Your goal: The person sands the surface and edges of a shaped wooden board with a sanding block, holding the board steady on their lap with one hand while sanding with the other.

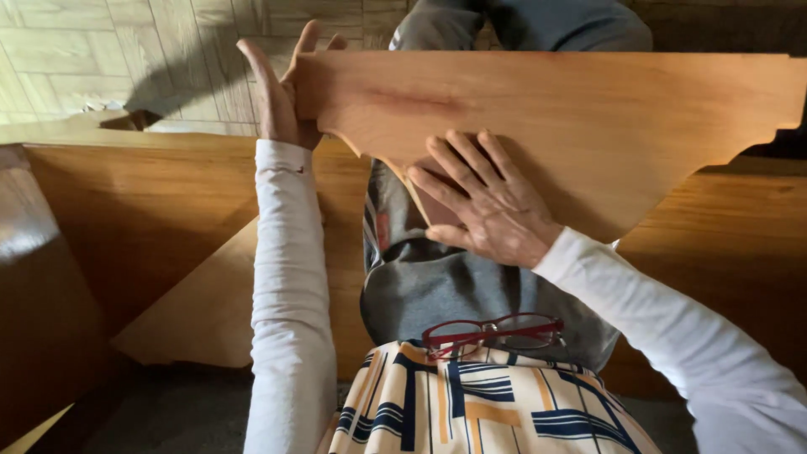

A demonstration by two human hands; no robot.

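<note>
A shaped wooden board (588, 109), light brown with stepped, curved cut-outs along its lower edge, lies across my lap. My left hand (282, 88) grips its left end, fingers raised along the edge. My right hand (483, 197) rests flat on the board's lower middle, fingers spread and pressing on the wood. Both arms wear white long sleeves.
Red-framed glasses (496, 332) hang at my chest over a patterned garment (471, 403) and a grey apron. Other brown wooden panels (143, 193) stand at left and beneath my lap. A pale tiled floor (101, 50) shows at the top left.
</note>
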